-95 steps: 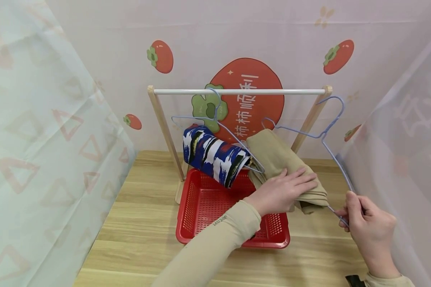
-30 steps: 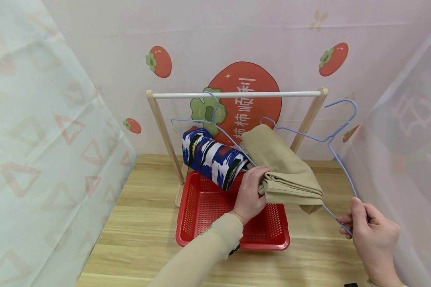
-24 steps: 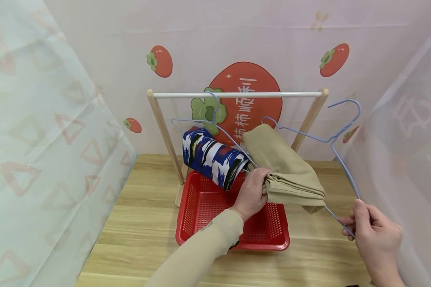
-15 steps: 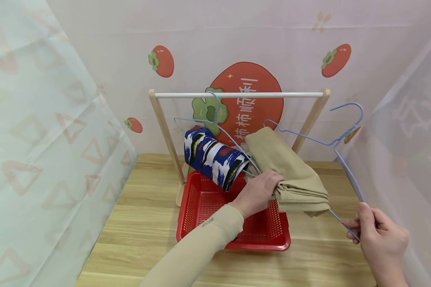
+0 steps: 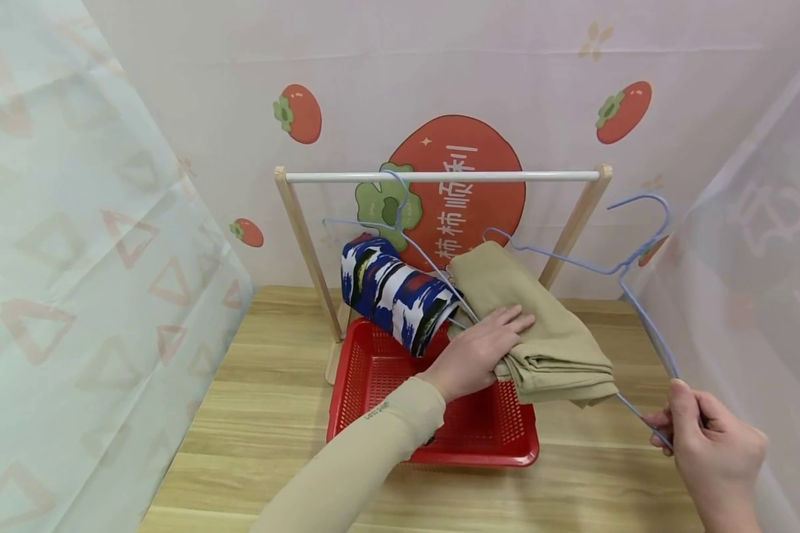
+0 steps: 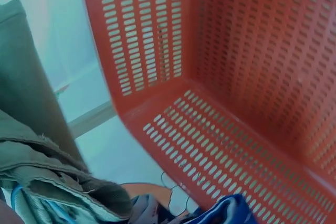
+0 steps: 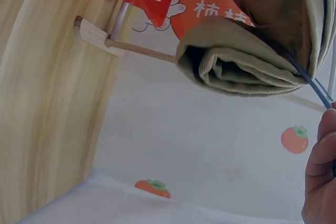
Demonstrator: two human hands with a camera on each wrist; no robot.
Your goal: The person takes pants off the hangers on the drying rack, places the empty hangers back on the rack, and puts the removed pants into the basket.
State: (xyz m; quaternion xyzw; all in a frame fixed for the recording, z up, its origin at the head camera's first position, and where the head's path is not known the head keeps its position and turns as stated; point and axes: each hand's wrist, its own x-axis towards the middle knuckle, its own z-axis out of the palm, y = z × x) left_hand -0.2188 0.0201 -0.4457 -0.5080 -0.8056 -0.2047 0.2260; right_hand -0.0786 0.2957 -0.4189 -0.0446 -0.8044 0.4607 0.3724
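A blue wire hanger (image 5: 576, 263) is tilted at the right, its hook (image 5: 645, 198) free in the air beside the rack's right post. Draped over its lower bar is a khaki garment (image 5: 560, 318), folded in layers. My right hand (image 5: 716, 448) pinches the hanger's right corner between thumb and fingers. On top of the garment lies my left hand (image 5: 483, 349), fingers extended across the cloth near its left edge. The right wrist view shows the garment's rolled end (image 7: 236, 72) hanging around the wire. My left hand's thumb is hidden in the head view.
From the rack's white bar (image 5: 540, 176) hangs another blue hanger (image 5: 430, 257) bearing a blue, white and black patterned garment (image 5: 396, 292), close to my left hand. Below stands a red perforated basket (image 5: 440, 455) on the wooden table (image 5: 253, 414). Printed cloth walls enclose the sides and back.
My left hand went from flat on the garment to gripping its near left edge, and now its fingers lie extended on top. My right hand has moved the hanger slightly right and down.
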